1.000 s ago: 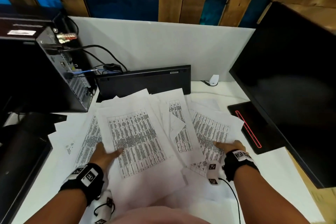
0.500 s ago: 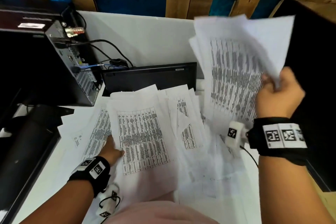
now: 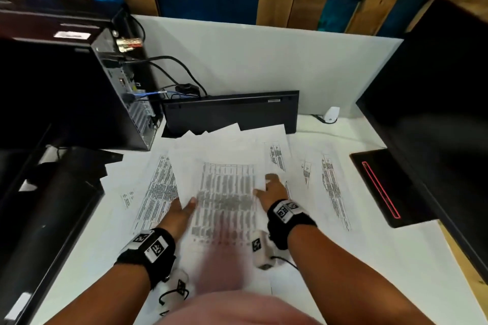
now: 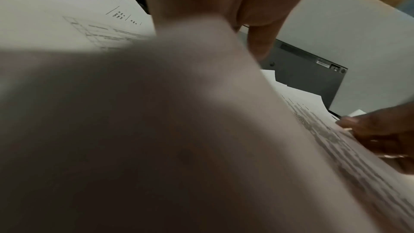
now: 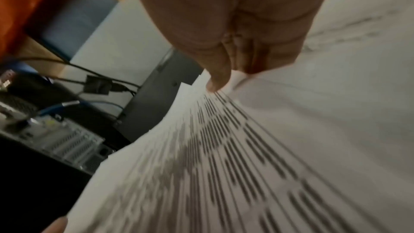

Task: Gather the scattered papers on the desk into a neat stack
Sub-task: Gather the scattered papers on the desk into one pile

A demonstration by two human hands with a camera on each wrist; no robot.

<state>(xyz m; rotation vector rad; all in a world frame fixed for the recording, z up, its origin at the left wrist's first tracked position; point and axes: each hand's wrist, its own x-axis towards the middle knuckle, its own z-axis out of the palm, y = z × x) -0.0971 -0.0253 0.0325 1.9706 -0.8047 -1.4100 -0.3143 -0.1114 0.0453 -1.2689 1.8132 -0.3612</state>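
We're holding a printed sheet (image 3: pixel 227 192) between both hands, mid-desk, over the scattered papers (image 3: pixel 335 187) still spread across the white desk (image 3: pixel 396 258). Left hand (image 3: pixel 182 212) is gripping its left edge, thumb on top, fingers under the page. Right hand (image 3: pixel 273 190) is pinching the right edge, thumb pressing on the print in the right wrist view. Sheet is motion-blurred. More pages are lying to the left (image 3: pixel 158 187) near the PC tower (image 3: pixel 124 103); keyboard (image 3: pixel 229 113) is standing on edge behind, monitor (image 3: pixel 435 113) on the right.
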